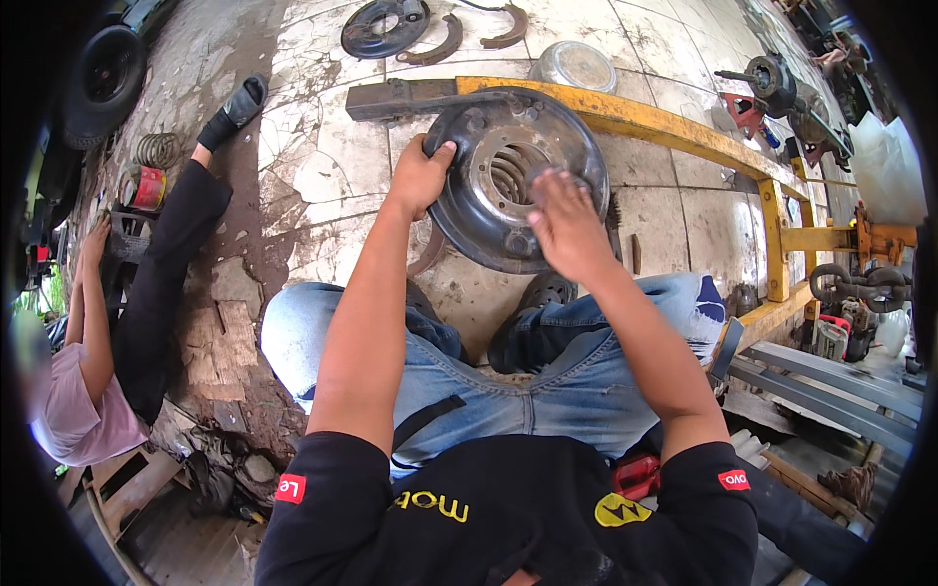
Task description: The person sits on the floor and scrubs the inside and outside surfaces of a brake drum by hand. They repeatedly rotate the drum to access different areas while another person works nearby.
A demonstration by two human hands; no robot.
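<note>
A round black brake backing plate [467, 210] is tilted up in front of me, close to a yellow steel frame. My left hand [420, 176] grips its left rim, thumb on the face and fingers behind. Across the right part of the face lies my right hand [570, 220], its fingers stretched forward and slightly blurred. Beneath those fingertips a dark patch shows, perhaps a small pad; I cannot make out what it is. Through the plate's centre hole a coil spring [510, 174] is visible. A curved brake shoe [427, 251] lies on the floor, partly hidden behind the left forearm.
The yellow frame [635, 119] runs beyond the plate and down the right side. Farther off lie another backing plate [367, 41], brake shoes [440, 47] and a round metal pan [576, 66]. At left a person [161, 283] sits with one leg stretched out, near a tin [147, 188].
</note>
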